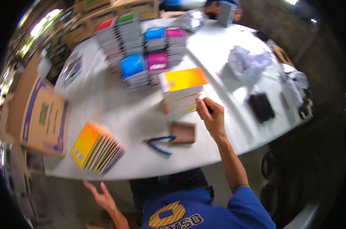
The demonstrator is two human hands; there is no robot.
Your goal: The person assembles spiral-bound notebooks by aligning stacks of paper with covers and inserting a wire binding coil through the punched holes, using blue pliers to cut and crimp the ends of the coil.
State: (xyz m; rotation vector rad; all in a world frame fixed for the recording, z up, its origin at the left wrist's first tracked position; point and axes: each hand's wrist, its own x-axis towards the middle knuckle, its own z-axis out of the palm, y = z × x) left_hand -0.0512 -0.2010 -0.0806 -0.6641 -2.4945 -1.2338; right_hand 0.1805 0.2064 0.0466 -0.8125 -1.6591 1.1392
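Observation:
My right hand (212, 116) is closed, its fingers curled beside the near right corner of a stack of yellow-orange notebooks (184, 82). What those fingers hold, if anything, is hidden. My left hand (103, 198) is open, fingers apart, just off the table's near edge. Above it on the table, a leaning, fanned group of yellow-orange notebooks (89, 144) shows its spines. Between the two groups lie blue-handled pliers (159, 149), touching a small brown box-like piece (183, 133).
Behind the yellow stack stand piles of blue (134, 68), magenta (157, 63), red (106, 26) and green (128, 19) notebooks. A cardboard carton (43, 114) borders the left side. Right lie crumpled clear plastic (247, 63) and a black bristly bundle (261, 107). Another person's hand (237, 15) holds a notebook opposite.

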